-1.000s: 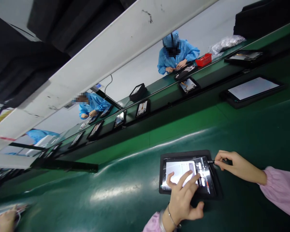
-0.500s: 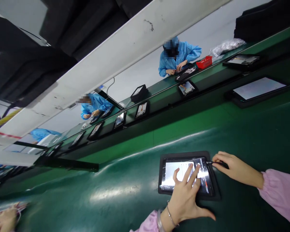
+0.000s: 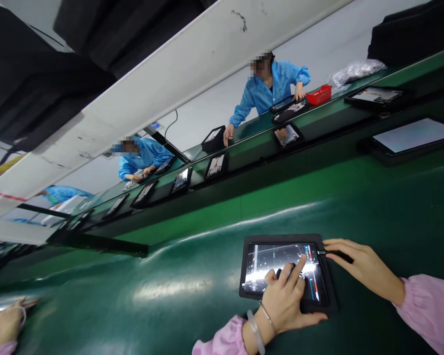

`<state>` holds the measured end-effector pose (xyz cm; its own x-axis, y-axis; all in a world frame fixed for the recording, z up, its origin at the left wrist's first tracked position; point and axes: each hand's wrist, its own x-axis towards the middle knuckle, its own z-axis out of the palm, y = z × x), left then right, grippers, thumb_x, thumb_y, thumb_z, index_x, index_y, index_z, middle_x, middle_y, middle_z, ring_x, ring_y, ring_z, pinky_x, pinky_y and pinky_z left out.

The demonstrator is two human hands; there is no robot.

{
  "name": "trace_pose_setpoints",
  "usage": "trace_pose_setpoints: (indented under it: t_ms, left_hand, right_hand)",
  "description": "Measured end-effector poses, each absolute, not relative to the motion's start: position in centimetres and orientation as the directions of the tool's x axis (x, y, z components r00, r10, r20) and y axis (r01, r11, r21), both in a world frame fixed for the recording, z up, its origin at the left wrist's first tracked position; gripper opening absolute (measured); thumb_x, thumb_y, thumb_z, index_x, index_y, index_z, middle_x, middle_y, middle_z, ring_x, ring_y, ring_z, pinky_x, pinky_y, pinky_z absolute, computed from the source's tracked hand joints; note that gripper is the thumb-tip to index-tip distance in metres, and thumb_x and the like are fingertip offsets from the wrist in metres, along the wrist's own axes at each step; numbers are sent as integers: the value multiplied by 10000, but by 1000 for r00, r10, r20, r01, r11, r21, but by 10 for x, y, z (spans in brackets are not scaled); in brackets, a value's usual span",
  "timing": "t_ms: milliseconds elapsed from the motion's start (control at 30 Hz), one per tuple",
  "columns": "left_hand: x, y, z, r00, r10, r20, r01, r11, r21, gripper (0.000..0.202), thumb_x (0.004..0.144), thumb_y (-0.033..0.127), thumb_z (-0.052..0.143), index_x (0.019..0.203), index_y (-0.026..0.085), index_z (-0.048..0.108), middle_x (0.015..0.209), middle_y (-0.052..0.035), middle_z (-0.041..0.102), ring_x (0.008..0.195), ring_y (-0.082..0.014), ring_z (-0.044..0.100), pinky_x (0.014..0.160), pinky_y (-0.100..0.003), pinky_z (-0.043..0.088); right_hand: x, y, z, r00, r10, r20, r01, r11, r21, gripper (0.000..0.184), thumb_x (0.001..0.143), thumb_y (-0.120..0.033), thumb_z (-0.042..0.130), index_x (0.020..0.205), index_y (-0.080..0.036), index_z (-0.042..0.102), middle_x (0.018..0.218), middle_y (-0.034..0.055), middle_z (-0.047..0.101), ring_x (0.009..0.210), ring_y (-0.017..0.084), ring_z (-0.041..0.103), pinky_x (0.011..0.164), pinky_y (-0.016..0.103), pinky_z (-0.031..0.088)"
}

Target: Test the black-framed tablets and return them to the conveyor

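A tablet (image 3: pixel 266 266) with a lit, mostly dark screen lies in a black foam tray (image 3: pixel 281 239) on the green work surface. My left hand (image 3: pixel 284 296) is over its lower right part, index finger stretched to the glass near the right side. The other fingers are partly bent and the thumb sticks out past the tray's lower edge; nothing is in this hand. At the tablet's right edge my right hand (image 3: pixel 366 268) pinches a black cable (image 3: pixel 340 255) between thumb and fingers. The cable's plug (image 3: pixel 321 253) meets the tablet's edge.
Beyond runs a dark conveyor line (image 3: pixel 251 153) carrying several tablets in black trays. A larger tablet (image 3: pixel 418 135) lies at the right. Two co-workers in blue sit across, near a red bin (image 3: pixel 319 94). Another person's hands (image 3: pixel 9 315) show at lower left.
The screen has gone from mostly white to mostly dark. My left hand's spread fingers have drawn in, leaving the index finger extended. A co-worker's arm has reached out toward a stack of trays.
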<state>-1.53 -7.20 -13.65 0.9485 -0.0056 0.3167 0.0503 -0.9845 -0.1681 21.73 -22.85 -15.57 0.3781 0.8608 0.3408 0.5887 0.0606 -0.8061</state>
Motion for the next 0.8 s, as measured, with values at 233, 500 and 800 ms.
trace_pose_setpoints:
  t_ms: [233, 500, 800]
  left_hand:
    - [-14, -70, -137, 948, -27, 317, 36, -981, -191, 812, 662, 976, 670, 889, 197, 643, 1684, -30, 254, 1151, -276, 549, 742, -442, 393]
    - [-16, -72, -141, 940, 5, 340, 68, -982, -175, 879, 608, 994, 687, 936, 179, 689, 1687, -25, 227, 1111, -310, 552, 764, -437, 416]
    - [-13, -71, -140, 929, -5, 370, 72, -978, -194, 923, 543, 1036, 692, 893, 181, 690, 1681, -24, 287, 1107, -304, 552, 723, -436, 434]
  right_hand:
    - [218, -222, -149, 419, 874, 244, 470, 21, -882, 726, 1153, -831, 375, 923, -254, 752, 1310, 62, 656, 1167, 353, 636, 1037, 476, 569]
    - [221, -228, -152, 152, 906, 395, 726, 169, -667, 556, 1264, -334, 157, 1342, -127, 666, 1395, 147, 596, 1250, 294, 605, 1042, 388, 611]
    - [224, -232, -157, 9, 894, 447, 944, 140, -299, 607, 1172, -78, 112, 1282, -134, 706, 1467, 124, 537, 1353, 273, 507, 1058, 321, 585]
